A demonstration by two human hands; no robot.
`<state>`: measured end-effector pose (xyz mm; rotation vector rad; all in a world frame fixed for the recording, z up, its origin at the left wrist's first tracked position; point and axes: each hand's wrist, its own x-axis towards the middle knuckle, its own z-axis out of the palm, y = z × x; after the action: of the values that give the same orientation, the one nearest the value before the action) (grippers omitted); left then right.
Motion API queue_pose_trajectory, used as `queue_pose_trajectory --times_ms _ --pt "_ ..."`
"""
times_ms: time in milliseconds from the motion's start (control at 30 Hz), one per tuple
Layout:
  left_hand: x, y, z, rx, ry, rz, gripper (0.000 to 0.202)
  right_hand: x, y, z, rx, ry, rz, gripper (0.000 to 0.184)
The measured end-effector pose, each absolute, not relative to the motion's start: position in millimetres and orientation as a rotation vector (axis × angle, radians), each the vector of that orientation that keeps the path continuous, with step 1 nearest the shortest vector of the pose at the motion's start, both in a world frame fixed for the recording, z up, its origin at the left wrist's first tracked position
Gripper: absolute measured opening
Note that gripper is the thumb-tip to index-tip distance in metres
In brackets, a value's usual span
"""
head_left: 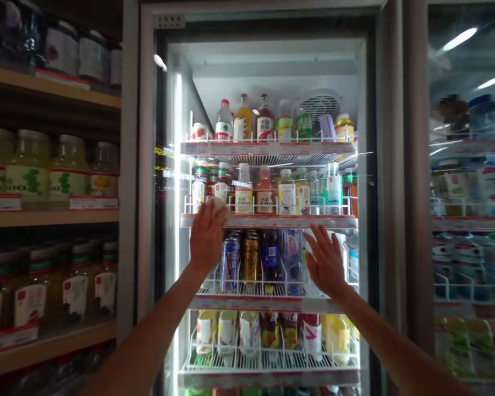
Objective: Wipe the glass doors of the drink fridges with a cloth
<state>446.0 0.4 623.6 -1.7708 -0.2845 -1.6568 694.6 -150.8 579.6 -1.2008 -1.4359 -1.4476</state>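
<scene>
My left hand [208, 231] is raised against the glass door of a lit drinks fridge. Under its fingers is a pale, crumpled cloth [220, 208], partly hidden by the hand. My right hand [324, 261] is up at the right side of the same glass, fingers spread, holding nothing. Behind the glass, several bottles stand on the second shelf [268, 221], just above both hands. A blue can [230, 264] and a gold can [251, 258] stand on the shelf below, between the hands.
The door's metal frame [147, 165] surrounds the glass. Wooden shelves [49, 218] with bottled drinks stand at the left. Another glass-fronted fridge [470, 223] is on the right, with lamp reflections. More bottles [249, 333] fill the lower wire shelf.
</scene>
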Motion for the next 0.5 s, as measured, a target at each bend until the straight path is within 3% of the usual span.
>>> queue_pose_trajectory --times_ms 67,200,333,400,500 --pt "431 6 616 -1.775 -0.269 -1.637 0.050 697 -150 578 -1.181 -1.428 -1.455 0.057" --pt "410 13 592 -1.950 0.067 -1.155 0.042 699 -152 578 -1.131 -1.444 -1.475 0.058" --pt "396 22 592 -1.747 -0.373 -1.641 0.050 696 -152 579 -1.123 -1.426 -1.495 0.058" --pt "395 22 587 -1.704 -0.429 -1.722 0.053 694 -152 579 -1.119 -1.420 -1.501 0.058" --pt "394 20 571 -1.890 -0.029 -1.291 0.052 694 -153 580 -1.115 -1.416 -1.512 0.057"
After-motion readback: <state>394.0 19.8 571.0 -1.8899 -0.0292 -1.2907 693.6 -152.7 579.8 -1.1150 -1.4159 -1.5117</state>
